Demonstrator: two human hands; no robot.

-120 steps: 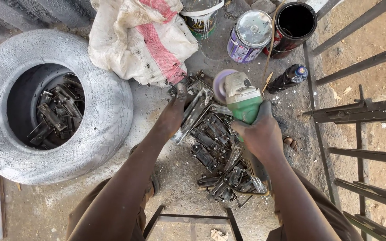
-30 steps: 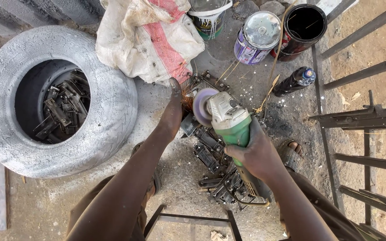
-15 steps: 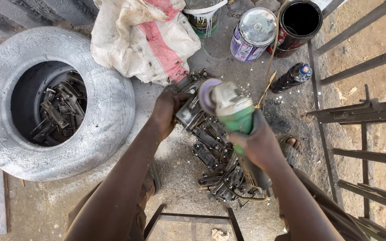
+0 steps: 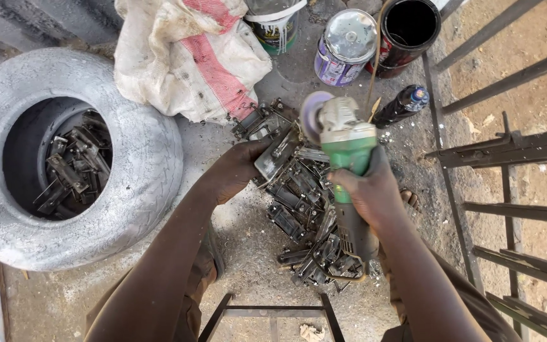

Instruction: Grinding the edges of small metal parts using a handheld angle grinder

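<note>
My right hand (image 4: pixel 367 190) grips a green and grey angle grinder (image 4: pixel 343 142), its blurred disc (image 4: pixel 311 114) pointing up and left. My left hand (image 4: pixel 235 168) holds a flat grey metal piece (image 4: pixel 276 155) just left of the disc, touching or nearly touching it. Under both hands lies a pile of dark metal brackets (image 4: pixel 305 215) on the dusty concrete floor.
A grey tyre (image 4: pixel 153 164) at the left holds more metal pieces (image 4: pixel 71 168). A white and red sack (image 4: pixel 185 54), paint cans (image 4: pixel 344 41), a black can (image 4: pixel 409 28) and a dark bottle (image 4: pixel 400 104) stand beyond. Metal bars (image 4: pixel 514 152) lie right; a small frame (image 4: pixel 267 313) sits below.
My left hand has shifted the metal piece slightly down and right against the grinder disc. The grinder stays in my right hand, tilted a little further forward.
</note>
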